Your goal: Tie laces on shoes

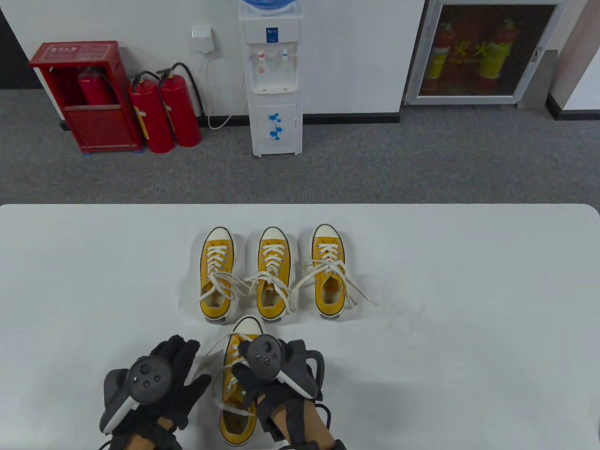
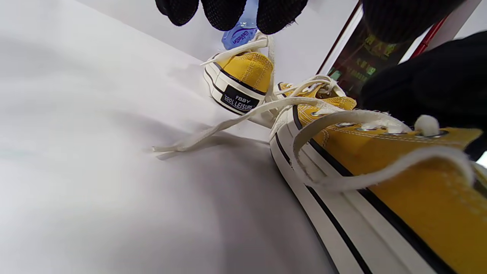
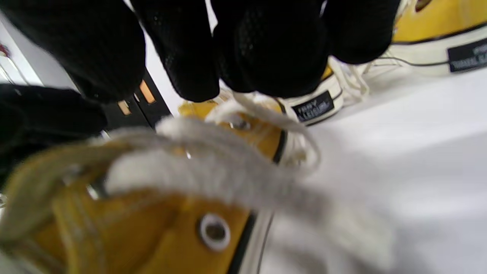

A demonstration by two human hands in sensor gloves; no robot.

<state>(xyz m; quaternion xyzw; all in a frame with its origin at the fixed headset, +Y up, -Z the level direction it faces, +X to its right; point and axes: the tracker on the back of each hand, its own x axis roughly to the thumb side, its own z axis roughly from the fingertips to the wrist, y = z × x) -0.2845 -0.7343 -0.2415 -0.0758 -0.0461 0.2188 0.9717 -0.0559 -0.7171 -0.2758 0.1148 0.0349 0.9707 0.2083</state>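
A yellow sneaker (image 1: 238, 389) with loose white laces (image 1: 216, 394) lies near the table's front edge, toe pointing away. My right hand (image 1: 243, 363) sits over its lacing with the fingers curled down and grips a lace. In the right wrist view its fingers (image 3: 266, 49) hang bunched right above the blurred laces (image 3: 213, 171). My left hand (image 1: 191, 364) lies open on the table just left of the shoe and holds nothing. In the left wrist view its fingertips (image 2: 224, 11) hover above the table, and a lace loop (image 2: 342, 182) hangs down the shoe's side (image 2: 399, 205).
Three more yellow sneakers (image 1: 272, 274) stand side by side in the middle of the white table (image 1: 468, 304), their untied laces spread out on it. The table's far edge (image 1: 300, 205) faces grey carpet, a water dispenser and red fire extinguishers.
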